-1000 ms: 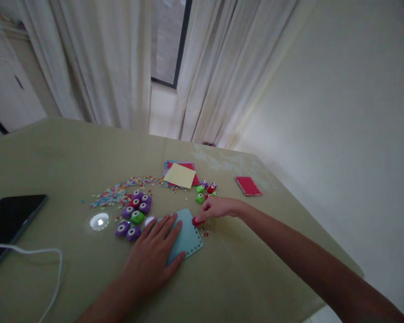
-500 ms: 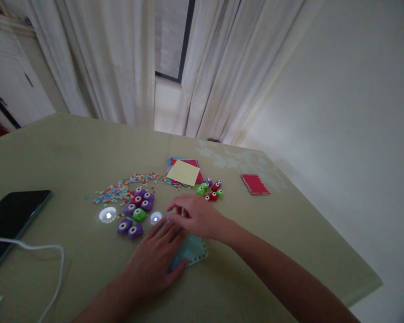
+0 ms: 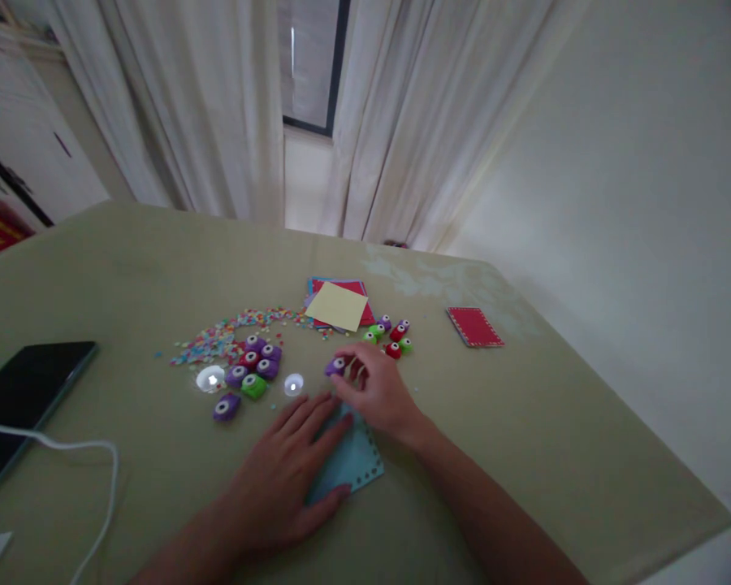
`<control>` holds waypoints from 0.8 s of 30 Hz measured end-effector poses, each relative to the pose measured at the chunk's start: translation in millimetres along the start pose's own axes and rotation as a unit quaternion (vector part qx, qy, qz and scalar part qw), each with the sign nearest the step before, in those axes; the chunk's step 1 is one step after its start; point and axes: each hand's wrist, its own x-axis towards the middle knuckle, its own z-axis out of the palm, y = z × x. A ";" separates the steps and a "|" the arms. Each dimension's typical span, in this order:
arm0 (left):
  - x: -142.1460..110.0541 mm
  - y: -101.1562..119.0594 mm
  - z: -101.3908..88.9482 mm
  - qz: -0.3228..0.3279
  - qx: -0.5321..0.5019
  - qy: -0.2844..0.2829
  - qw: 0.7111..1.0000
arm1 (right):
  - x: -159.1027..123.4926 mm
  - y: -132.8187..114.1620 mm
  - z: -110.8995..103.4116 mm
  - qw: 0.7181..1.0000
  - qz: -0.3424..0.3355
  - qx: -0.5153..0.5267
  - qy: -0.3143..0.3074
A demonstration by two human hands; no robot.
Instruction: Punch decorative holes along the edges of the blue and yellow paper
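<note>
A light-blue card [image 3: 348, 459] with dark dots along its edge lies on the table. My left hand [image 3: 286, 463] rests flat on its left part, fingers spread, and covers much of it. Just past the card's far edge, my right hand [image 3: 378, 390] pinches a small purple one-eyed piece [image 3: 335, 367] between thumb and fingers. To the left is a cluster of similar purple, red and green one-eyed pieces [image 3: 254, 385], with a single purple one [image 3: 226, 406] nearer me. More such pieces [image 3: 398, 331] lie beyond my right hand, which partly hides them.
Small multicoloured confetti bits [image 3: 219, 337] spread behind the cluster. Two shiny round pieces [image 3: 210, 379] sit nearby. A yellow card [image 3: 337, 307] tops a card stack; a red card [image 3: 475, 327] lies far right. A dark tablet or phone [image 3: 30, 398] and white cable [image 3: 113, 471] are left.
One purple piece has gone from the near end of the left cluster, and a purple piece now shows in my right hand's pinch. The left hand still presses the card, more of which shows.
</note>
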 end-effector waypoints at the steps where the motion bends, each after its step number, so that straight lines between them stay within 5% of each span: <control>1: 0.3 -1.0 1.3 -0.004 0.008 0.010 1.000 | -11.0 12.9 -9.8 0.999 0.022 0.013 0.034; 7: -2.4 -5.9 6.5 -0.054 0.039 0.023 0.998 | -46.7 54.5 -33.0 0.995 0.089 0.044 0.028; 24: -2.8 -6.6 -1.8 -0.069 0.035 -0.007 0.997 | -46.3 40.9 -27.4 0.996 0.042 0.068 -0.037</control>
